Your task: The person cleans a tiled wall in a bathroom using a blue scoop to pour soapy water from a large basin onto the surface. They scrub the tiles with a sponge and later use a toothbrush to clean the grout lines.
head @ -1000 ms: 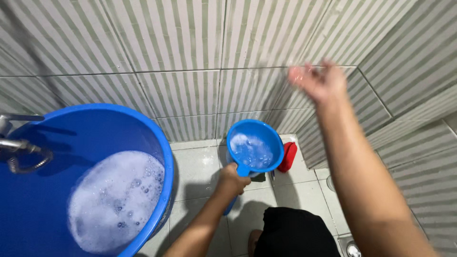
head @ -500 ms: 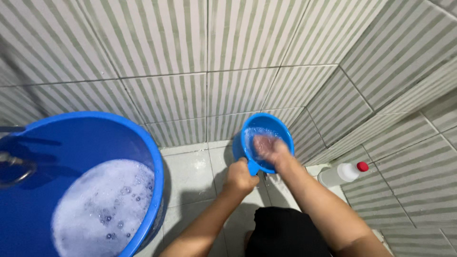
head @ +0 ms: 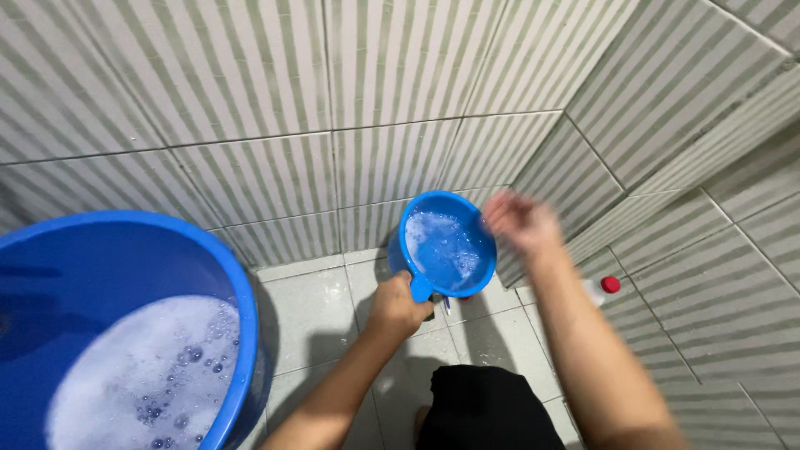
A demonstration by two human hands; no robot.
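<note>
Striped wall tiles (head: 275,83) frame a corner where the left hand (head: 396,307) grips the handle of a small blue dipper (head: 446,246) of soapy water, held above the floor, while the right hand (head: 521,221), blurred and loosely open, hovers just beside its rim. Keeping the dipper level should prevent spills; a foam-filled blue tub (head: 125,333) stands left.

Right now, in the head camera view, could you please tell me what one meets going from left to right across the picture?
Big blue tub of foamy water → left hand gripping the handle of the blue scoop → right hand, blurred, beside the scoop's rim → white bottle with a red cap on the floor.
</note>
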